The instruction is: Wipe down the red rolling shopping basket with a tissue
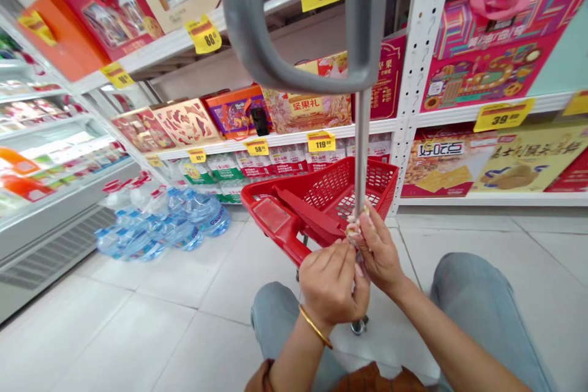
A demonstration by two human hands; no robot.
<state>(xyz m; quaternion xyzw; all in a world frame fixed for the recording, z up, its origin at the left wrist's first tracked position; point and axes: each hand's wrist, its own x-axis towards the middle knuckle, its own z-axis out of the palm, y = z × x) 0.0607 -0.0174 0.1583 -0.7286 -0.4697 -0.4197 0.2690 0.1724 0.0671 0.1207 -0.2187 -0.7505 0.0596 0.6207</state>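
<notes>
Both of my hands are together at the lower part of a metal pole (362,153), which runs down from a big grey plastic handle (303,79). My left hand (334,285), with a gold bangle at the wrist, is curled into a fist; its fingertips meet the other hand. My right hand (380,251) pinches a small crumpled whitish thing (354,229) against the pole, perhaps a cloth or tissue; its kind is unclear. What the left fingers grip is hidden. Right behind the hands is a red plastic shopping basket cart (316,196).
Shelves with gift boxes (307,104) and yellow price tags stand in front. Blue-tinted water bottles (156,220) lie on the tiled floor at left, beside a refrigerated case (59,220). My jeans-clad knees (478,294) flank the pole. A caster (359,324) is below the hands.
</notes>
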